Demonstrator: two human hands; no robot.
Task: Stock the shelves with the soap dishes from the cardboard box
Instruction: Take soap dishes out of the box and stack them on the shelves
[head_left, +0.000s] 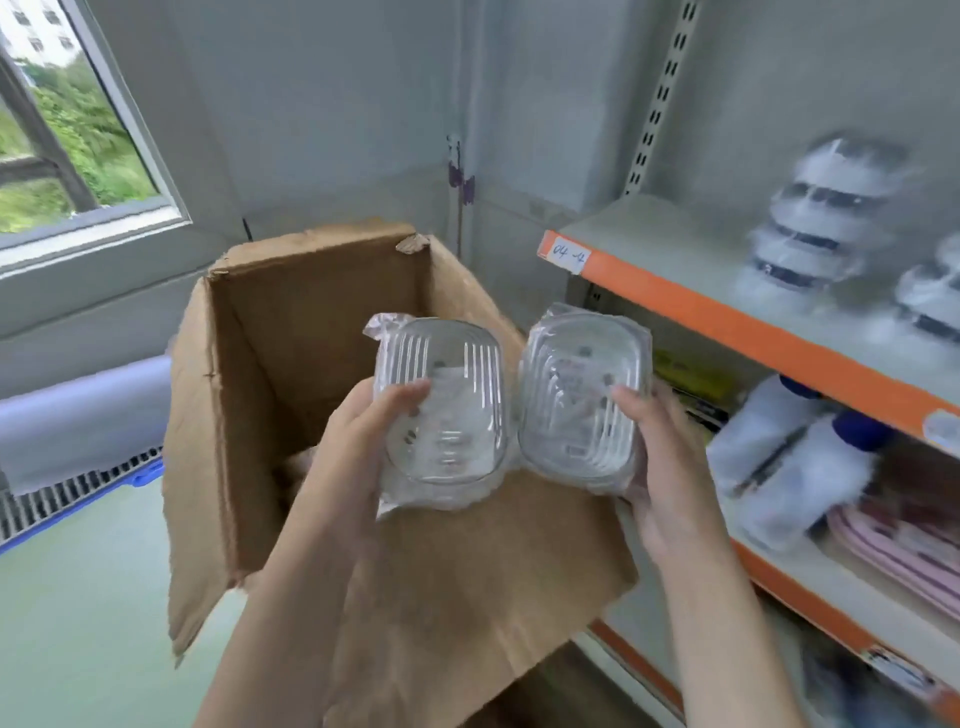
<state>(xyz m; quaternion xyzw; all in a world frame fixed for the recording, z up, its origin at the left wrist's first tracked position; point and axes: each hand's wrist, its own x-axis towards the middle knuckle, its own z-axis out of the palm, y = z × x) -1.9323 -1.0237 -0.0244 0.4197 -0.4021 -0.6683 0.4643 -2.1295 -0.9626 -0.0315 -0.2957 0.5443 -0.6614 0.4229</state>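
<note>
My left hand (358, 441) grips a clear soap dish (441, 405) wrapped in plastic film, thumb on its face. My right hand (670, 467) grips a second wrapped clear soap dish (582, 395) beside it. Both dishes are held side by side above the open cardboard box (291, 374), whose flaps stand up. On the upper shelf (691, 260) at the right, a stack of wrapped soap dishes (821, 218) stands, with another stack (935, 301) at the frame's right edge. The box's inside below my hands is mostly hidden.
The shelf unit has orange front edges (727, 322) and a slotted upright (660, 98). White bottles with blue caps (800, 457) and pink items (904, 551) lie on the lower shelf. A window (67, 130) is at the left; a pale roll (83, 415) lies behind the box.
</note>
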